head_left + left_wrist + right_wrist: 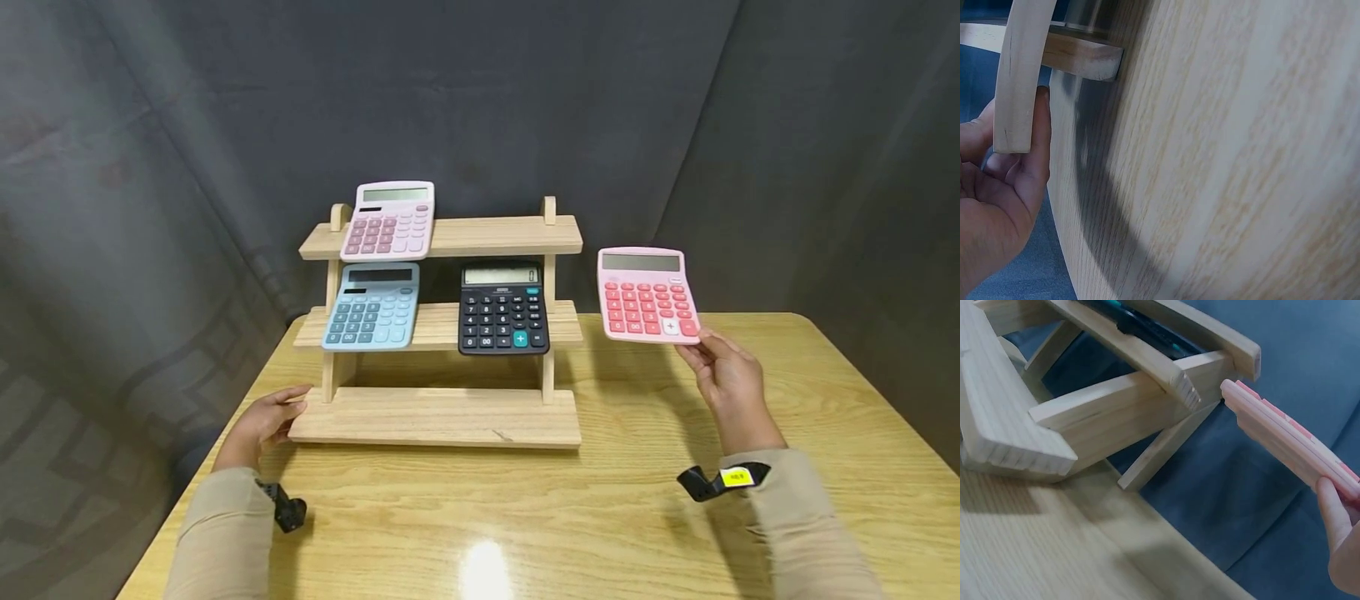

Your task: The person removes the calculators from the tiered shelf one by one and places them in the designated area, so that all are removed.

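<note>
With right hand point(731, 379), pinching pink-and-red calculator point(649, 296) by lower right corner, holding it above desk point(420, 500), right of wooden stand point(435, 417); with left hand point(266, 421), gripping that same stand at its lower left end.

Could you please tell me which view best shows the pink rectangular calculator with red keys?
The head view: the pink rectangular calculator with red keys faces the camera, unobstructed except at one held corner. The right wrist view shows it nearly edge-on, cut off by the frame; the left wrist view lacks it.

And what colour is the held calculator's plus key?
The plus key is white, clearest in the head view.
</note>
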The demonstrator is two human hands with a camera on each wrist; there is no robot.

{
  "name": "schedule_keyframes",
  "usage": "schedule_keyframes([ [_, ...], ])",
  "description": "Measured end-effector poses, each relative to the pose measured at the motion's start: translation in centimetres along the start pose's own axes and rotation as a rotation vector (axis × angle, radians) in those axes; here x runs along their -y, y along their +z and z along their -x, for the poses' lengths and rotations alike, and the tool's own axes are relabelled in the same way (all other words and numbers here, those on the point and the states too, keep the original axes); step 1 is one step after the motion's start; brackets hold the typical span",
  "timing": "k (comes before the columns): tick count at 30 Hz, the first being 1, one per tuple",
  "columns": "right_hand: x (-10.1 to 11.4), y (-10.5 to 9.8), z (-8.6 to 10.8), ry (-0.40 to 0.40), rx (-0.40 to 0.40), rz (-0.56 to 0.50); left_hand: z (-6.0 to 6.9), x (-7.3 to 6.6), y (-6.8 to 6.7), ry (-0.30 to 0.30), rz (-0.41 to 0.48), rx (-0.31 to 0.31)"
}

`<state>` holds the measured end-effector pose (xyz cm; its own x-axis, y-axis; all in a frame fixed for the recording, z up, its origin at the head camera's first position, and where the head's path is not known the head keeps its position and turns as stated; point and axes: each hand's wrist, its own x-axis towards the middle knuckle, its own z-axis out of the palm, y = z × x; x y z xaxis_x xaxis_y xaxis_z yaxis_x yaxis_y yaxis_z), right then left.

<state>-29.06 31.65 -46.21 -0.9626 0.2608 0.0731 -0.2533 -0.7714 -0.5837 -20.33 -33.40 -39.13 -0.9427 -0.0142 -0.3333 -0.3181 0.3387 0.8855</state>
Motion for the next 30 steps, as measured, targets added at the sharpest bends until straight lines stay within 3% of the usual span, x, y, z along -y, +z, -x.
schedule_keyframes([
  [9, -1.1, 0.5, 0.9, 0.029, -0.036, -0.027, 0.0, -0.1, 0.0, 0.005, -0.050, -0.020],
  [19, -2.1, 2.3, 2.4, 0.098, -0.125, 0.079, 0.1, -0.3, -0.2, -0.005, -0.048, -0.008],
  [22, -1.9, 4.3, 3.6, 0.141, -0.143, 0.097, 0.1, -0.4, -0.1, -0.007, -0.056, -0.012],
  [27, -1.0, 9.8, 6.8, 0.209, -0.195, 0.059, 0.2, -0.4, 0.1, -0.015, -0.052, -0.014],
  [30, -1.0, 11.0, 7.5, 0.221, -0.219, 0.058, 0.2, -0.4, 0.2, -0.017, -0.057, -0.017],
])
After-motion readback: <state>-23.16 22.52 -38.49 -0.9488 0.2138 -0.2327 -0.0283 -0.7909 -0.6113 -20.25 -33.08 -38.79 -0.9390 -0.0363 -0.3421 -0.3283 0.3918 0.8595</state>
